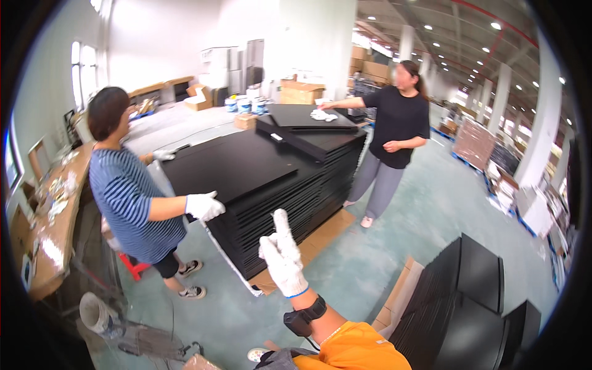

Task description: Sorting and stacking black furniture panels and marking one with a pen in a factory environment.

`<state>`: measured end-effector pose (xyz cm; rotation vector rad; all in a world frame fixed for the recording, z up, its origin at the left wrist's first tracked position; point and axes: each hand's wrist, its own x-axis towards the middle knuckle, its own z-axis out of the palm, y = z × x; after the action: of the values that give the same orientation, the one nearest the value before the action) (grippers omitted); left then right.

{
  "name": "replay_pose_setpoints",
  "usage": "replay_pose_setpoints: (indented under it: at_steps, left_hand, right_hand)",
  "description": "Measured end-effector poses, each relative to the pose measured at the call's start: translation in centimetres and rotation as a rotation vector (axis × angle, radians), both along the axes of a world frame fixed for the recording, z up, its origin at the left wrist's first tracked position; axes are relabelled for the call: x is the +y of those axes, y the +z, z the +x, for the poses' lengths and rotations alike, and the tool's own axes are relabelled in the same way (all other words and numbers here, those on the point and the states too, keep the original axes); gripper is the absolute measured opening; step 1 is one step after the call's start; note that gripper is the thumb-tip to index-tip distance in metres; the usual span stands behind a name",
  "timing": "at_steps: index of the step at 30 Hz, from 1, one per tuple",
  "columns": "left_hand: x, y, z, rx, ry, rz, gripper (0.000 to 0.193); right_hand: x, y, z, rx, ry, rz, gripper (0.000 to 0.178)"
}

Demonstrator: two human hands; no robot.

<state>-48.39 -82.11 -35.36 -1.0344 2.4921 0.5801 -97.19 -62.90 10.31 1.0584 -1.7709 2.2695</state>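
Note:
My right hand (285,262), in a white knit glove, is raised in front of the stack of black panels (277,213). One finger points up and away, another part of the hand juts out to the left, and I see nothing held. A gap of floor lies between the hand and the stack. A dark device (303,317) is strapped to my right wrist, below an orange sleeve (354,348). My left hand is outside the picture. On top of the stack lie a loose panel (228,163) and a long narrow black piece (290,139).
At left, a person in stripes (132,191) rests gloved hands at the stack's edge. Across it, a person in black (394,126) reaches toward white gloves (323,115). More black panels (456,308) stand near right. A wooden workbench (61,216) and bucket (97,311) are left.

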Motion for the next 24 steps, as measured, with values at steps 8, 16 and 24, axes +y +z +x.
replay_pose_setpoints:
  at_steps: [8,16,24]
  left_hand:
    - [8.1,11.4,0.0,-0.018,0.892,0.148,0.047]
    - [19.3,12.0,5.7,0.0,1.505,0.069,0.046]
    - [29.8,18.2,3.7,0.025,2.148,0.115,0.047]
  right_hand:
    - [-5.2,0.7,1.5,-0.125,0.207,-0.028,0.066]
    - [-18.5,1.0,9.8,-0.16,0.788,-0.096,0.07]
    - [-25.2,-0.4,19.1,-0.078,1.104,0.038,0.057]
